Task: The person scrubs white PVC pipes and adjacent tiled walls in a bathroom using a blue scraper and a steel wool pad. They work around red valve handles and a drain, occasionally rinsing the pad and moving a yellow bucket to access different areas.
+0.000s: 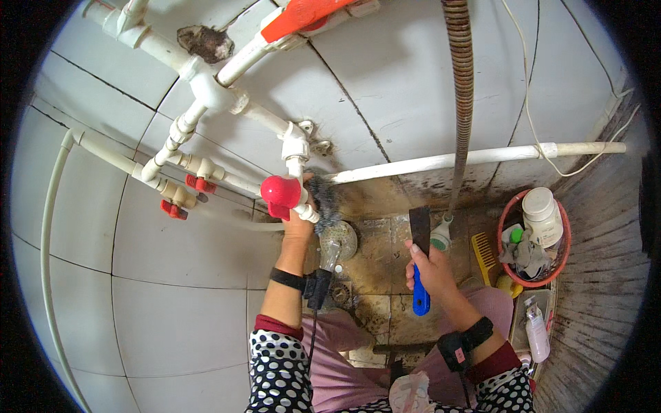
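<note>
My right hand (431, 271) grips a scraper (421, 299) by its blue handle, its dark flat blade (419, 224) pointing up toward the wall. At the left, my left hand (299, 219) reaches in behind a red-handled valve (280, 191) on the white plastic pipes, and the valve hides most of its fingers. A grey, bristly or fuzzy scrubbing thing (324, 204) lies against that hand; whether the fingers close on it is hidden. Just below stands a round speckled container (345, 240) on the stained tiled floor (374, 258).
A corrugated shower hose (459, 77) hangs down to a shower head (441, 235). A white pipe (413, 164) runs along the wall. To the right are a yellow comb (483, 255), a red basket (568, 242) with a white jar (541, 217), and a pump bottle (537, 333).
</note>
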